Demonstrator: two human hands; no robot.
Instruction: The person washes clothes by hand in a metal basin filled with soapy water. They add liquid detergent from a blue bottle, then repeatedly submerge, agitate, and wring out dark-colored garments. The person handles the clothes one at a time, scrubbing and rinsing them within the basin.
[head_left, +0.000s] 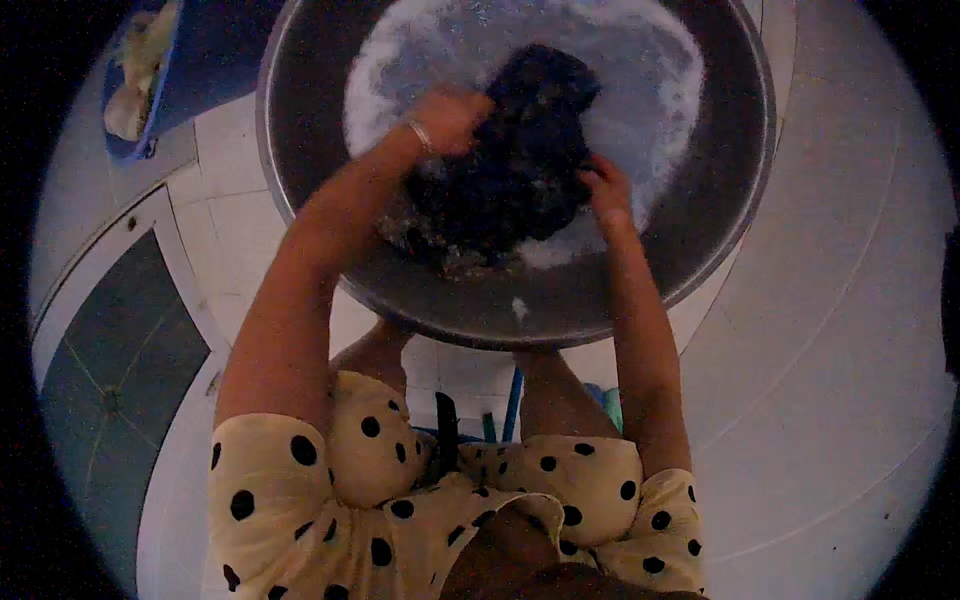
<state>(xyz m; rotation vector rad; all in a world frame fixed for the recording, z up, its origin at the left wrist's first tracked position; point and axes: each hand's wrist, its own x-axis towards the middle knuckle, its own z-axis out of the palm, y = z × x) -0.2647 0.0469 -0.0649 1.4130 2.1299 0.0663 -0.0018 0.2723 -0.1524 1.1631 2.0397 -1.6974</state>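
Observation:
A large round metal basin (705, 225) lies before me with foamy, cloudy water (637, 97) in it. A bunched dark wet cloth (517, 165) fills its middle. My left hand (450, 120), with a bracelet at the wrist, is blurred at the cloth's upper left edge; its fingers are partly hidden, so its grip cannot be made out. At the right edge of the cloth is my right hand (607, 187), its fingers bent and touching the fabric. Whether they close on it is unclear.
My knees are below the basin's near rim. A blue-edged plastic container (142, 97) with pale items stands at the upper left. Pale floor tiles (232, 232) surround the basin, with a dark green panel (112, 375) at the left and a smooth pale surface (810, 375) at the right.

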